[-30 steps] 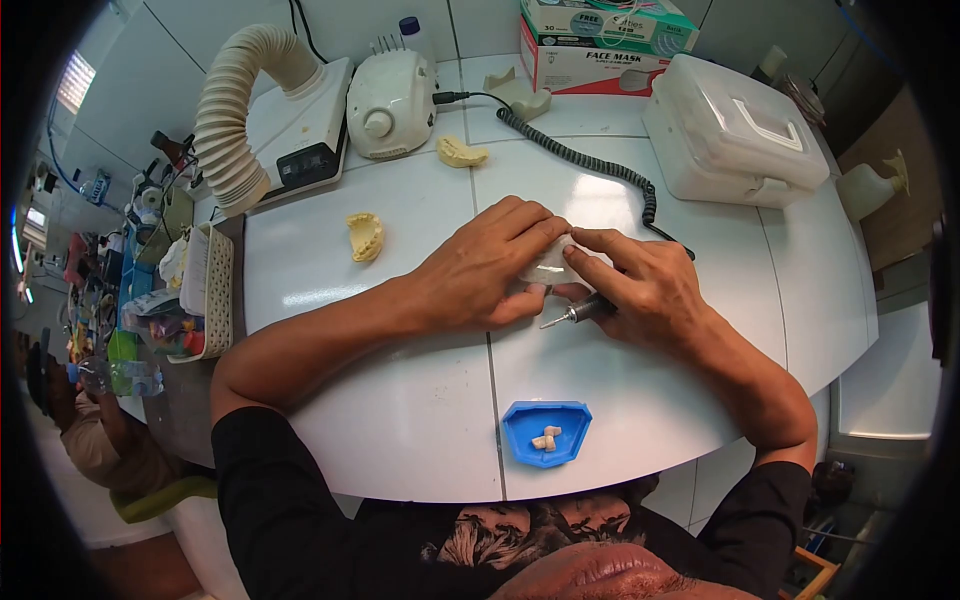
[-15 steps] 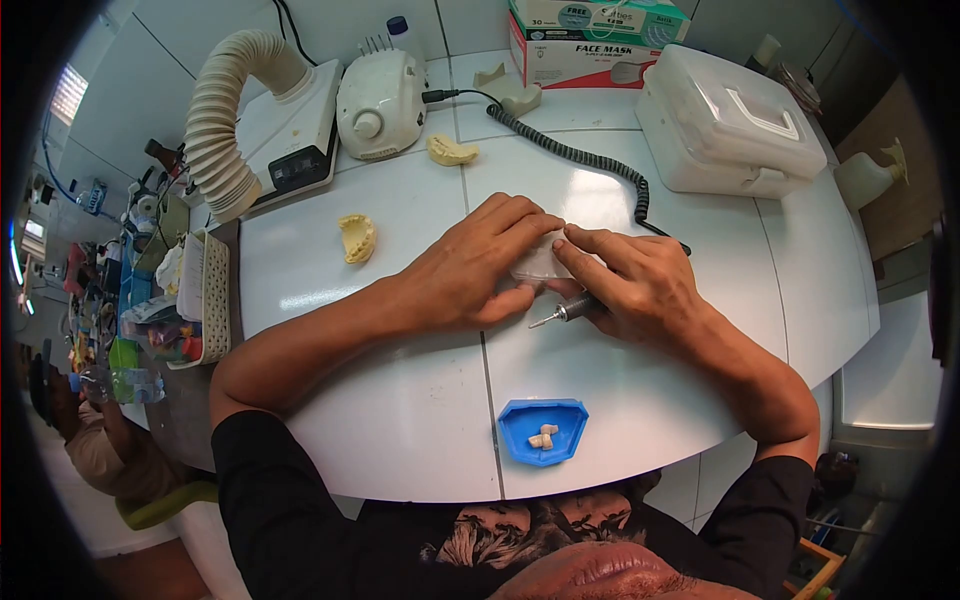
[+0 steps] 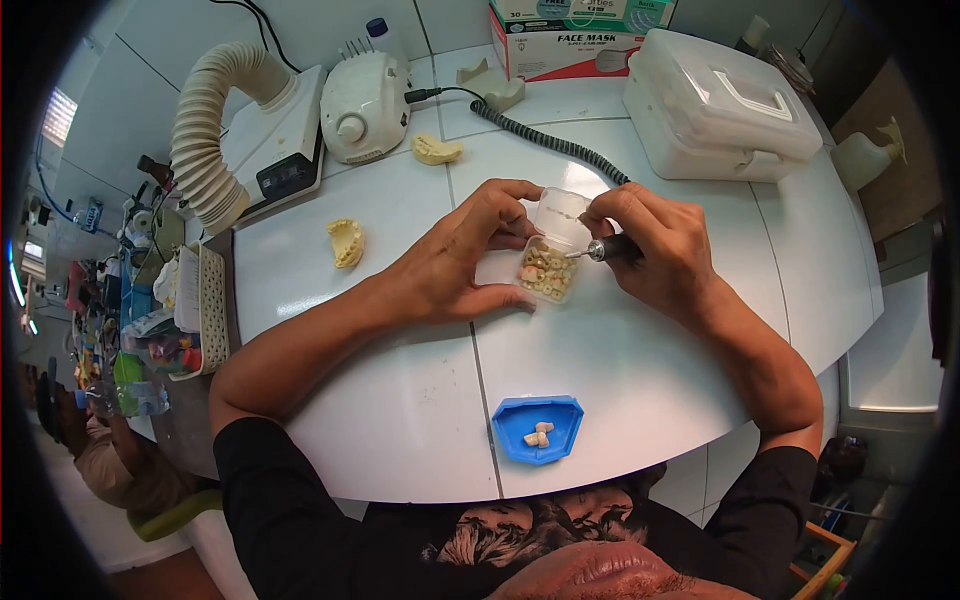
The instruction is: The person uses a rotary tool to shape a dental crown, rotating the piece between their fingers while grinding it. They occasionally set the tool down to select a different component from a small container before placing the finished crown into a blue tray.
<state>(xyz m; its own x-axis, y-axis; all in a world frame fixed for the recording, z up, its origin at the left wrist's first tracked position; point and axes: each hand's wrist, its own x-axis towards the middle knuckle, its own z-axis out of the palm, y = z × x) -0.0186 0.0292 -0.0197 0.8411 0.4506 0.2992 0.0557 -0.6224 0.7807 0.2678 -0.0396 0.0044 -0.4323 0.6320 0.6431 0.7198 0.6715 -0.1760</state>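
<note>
A small clear plastic box stands on the table with its lid raised. Inside lie many small cream and pinkish pieces, some ring-shaped, too small to name surely. My left hand holds the box from the left, thumb at its near edge and fingers behind it. In my right hand is a rotary handpiece, its thin metal tip pointing left over the box. My right fingertips are beside the lid. Nearer me sits a blue tray with a few tooth-coloured pieces.
Two yellowish dental casts lie to the left and back. Behind are a white control unit with a coiled cord, a ribbed hose, mask boxes and a white case. A person sits far left.
The small box has gone from closed under both hands to open, lid up, contents showing. My right hand has lifted and moved slightly right, bringing the handpiece tip over the box.
</note>
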